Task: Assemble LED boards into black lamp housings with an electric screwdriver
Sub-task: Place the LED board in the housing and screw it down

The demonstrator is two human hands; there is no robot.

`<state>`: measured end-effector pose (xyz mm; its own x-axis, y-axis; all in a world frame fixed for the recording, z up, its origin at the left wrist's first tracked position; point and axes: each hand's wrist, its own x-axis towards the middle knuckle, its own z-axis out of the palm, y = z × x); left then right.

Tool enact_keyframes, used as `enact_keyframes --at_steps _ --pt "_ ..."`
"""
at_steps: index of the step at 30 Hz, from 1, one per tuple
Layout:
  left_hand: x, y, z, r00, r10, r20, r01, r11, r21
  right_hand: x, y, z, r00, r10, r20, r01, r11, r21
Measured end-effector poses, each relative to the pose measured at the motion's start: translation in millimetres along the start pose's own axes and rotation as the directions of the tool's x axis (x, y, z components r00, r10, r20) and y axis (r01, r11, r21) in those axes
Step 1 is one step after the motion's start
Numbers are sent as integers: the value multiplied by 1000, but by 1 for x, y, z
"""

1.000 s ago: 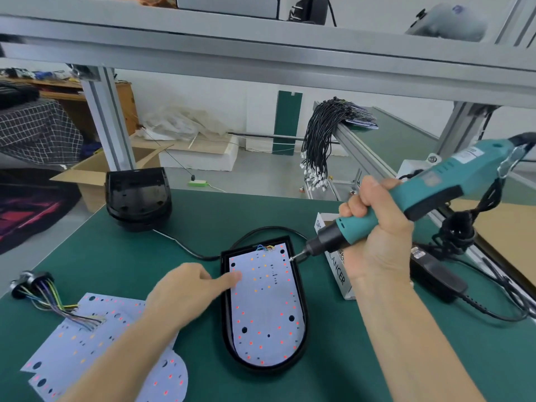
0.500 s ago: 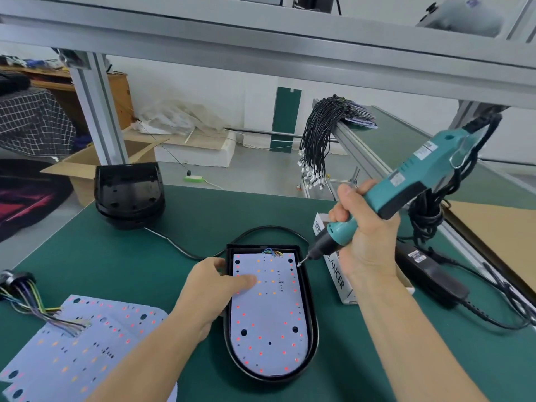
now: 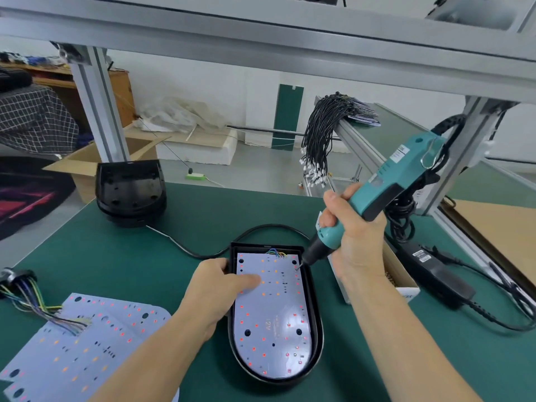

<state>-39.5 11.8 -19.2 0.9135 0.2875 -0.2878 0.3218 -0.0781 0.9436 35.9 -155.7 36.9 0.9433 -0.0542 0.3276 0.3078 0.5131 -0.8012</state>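
Note:
A black lamp housing [image 3: 316,326] lies on the green bench with a white LED board [image 3: 272,323] seated inside it. My left hand [image 3: 220,288] rests on the housing's left edge, one finger pressing flat on the board. My right hand [image 3: 351,242] grips a teal electric screwdriver [image 3: 385,187], tilted, its bit tip touching the board's upper right corner. Coloured wires enter the board at its top edge.
Spare LED boards [image 3: 78,349] with a wire bundle [image 3: 26,294] lie at the front left. Stacked black housings [image 3: 130,192] stand at the back left. A white box [image 3: 403,281] and a black power adapter [image 3: 435,274] sit to the right. Black cables [image 3: 322,134] hang behind.
The view has dropped closer to the bench. The screwdriver has tipped more upright and its bit has come down onto the board's upper right corner. My left hand stays on the board.

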Motion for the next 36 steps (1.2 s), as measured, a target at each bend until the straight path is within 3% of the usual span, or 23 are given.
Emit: enact_keyframes --at_steps 9,12,15,26,36 --pt "-3 8 2 994 -92 64 94 995 -37 0 3 -4 985 63 163 -49 995 -88" --pt "-3 16 4 978 -160 132 172 982 -84 0 -1 -9 933 120 340 -71 986 -152" --pt "1 18 6 979 -181 98 190 977 -96 0 -7 -11 870 192 454 -132 978 -160" --pt "5 12 6 977 -206 60 213 966 -148 3 -12 -22 874 199 444 -139 977 -163" --pt "2 16 10 980 -196 31 198 973 -122 8 -14 -23 802 271 533 -227 963 -148"
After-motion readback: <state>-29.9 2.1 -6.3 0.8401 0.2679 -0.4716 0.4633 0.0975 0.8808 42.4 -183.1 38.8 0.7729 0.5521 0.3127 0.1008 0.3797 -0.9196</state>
